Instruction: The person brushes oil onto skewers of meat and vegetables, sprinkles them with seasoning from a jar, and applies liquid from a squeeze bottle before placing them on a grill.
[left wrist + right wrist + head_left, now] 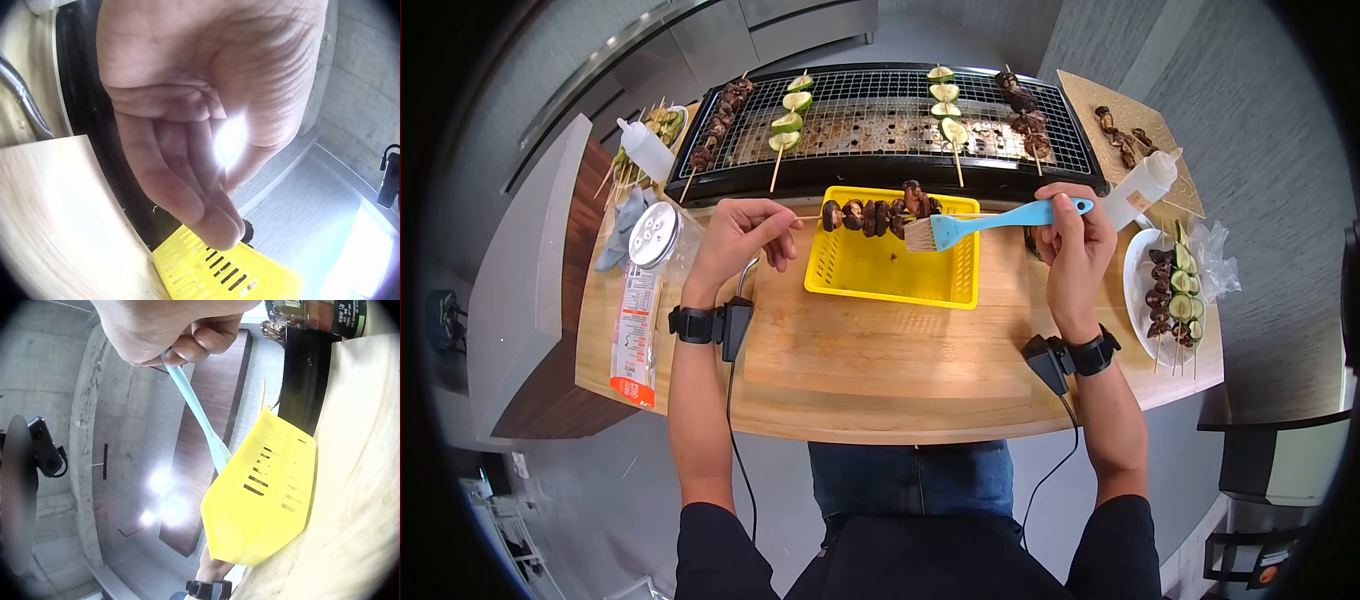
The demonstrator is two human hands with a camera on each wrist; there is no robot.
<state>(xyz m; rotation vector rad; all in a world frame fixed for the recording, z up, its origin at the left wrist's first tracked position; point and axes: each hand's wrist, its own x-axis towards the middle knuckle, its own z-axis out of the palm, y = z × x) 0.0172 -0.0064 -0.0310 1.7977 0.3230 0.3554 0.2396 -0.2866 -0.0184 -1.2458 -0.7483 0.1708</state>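
Note:
My left hand (pixel 745 240) pinches the bare end of a wooden skewer threaded with dark brown pieces that look like mushrooms (pixel 870 217). The skewer lies level across the upper part of a yellow plastic basket (pixel 890 285). From the other side, my right hand (pixel 1080 245) grips the light blue handle of a basting brush (pixel 1000 221). Its pale bristles are right at the pieces near the skewer's far end. In the left wrist view the curled fingers (pixel 181 187) hide most of the stick. The right wrist view has the brush handle (pixel 194 403) slanting down behind the basket (pixel 262 500).
Behind the basket, a black grill (pixel 860 120) bears two lime-slice skewers and two dark meat skewers. A white plate (pixel 1138 290) of skewers stands right, near a squeeze bottle (pixel 1145 190). Leftward are a shaker jar (pixel 662 235), another squeeze bottle (pixel 645 150) and a packet (pixel 635 330).

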